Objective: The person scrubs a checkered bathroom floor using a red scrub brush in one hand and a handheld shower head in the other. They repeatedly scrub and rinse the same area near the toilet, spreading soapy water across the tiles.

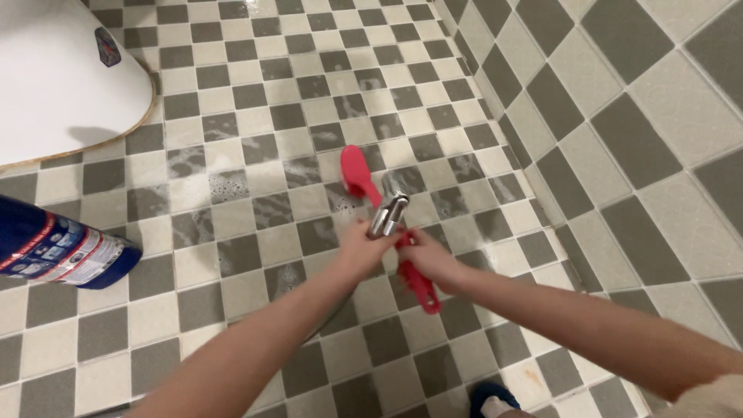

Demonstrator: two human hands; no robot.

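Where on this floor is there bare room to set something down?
Free: checkered floor between the white fixture and tiled wall, and below the blue bottle. Crowded: around left hand, right hand, sprayer, red brush.

At my far left, a dark blue cylindrical bottle (54, 249) lies tilted over the wet checkered floor tiles (255, 116), cut off by the frame's edge. A label (46, 249) wraps it in red, white and light blue bands. At upper left, a small dark shield-shaped sticker (107, 46) sits on a white ceramic fixture (54, 85).
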